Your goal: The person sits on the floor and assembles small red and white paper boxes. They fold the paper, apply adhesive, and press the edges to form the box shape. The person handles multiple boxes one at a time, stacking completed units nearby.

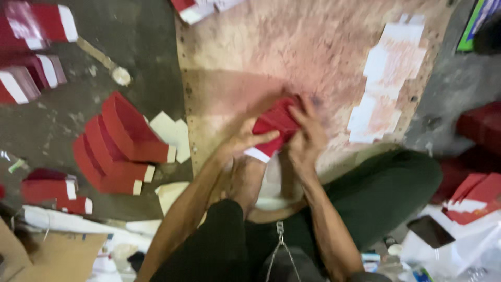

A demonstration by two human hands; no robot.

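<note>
Both my hands grip one small red box with a white edge over the near part of a stained wooden board. My left hand holds its left side, thumb laid across the red face. My right hand clasps the right side, fingers curled over the top. The picture is blurred, so the box's exact shape is unclear. My legs in dark trousers are folded under the hands, a bare foot below the box.
A stack of red boxes with white ends lies on the grey floor at left. More red boxes sit far left and at right. White paper strips lie on the board. Cardboard at lower left.
</note>
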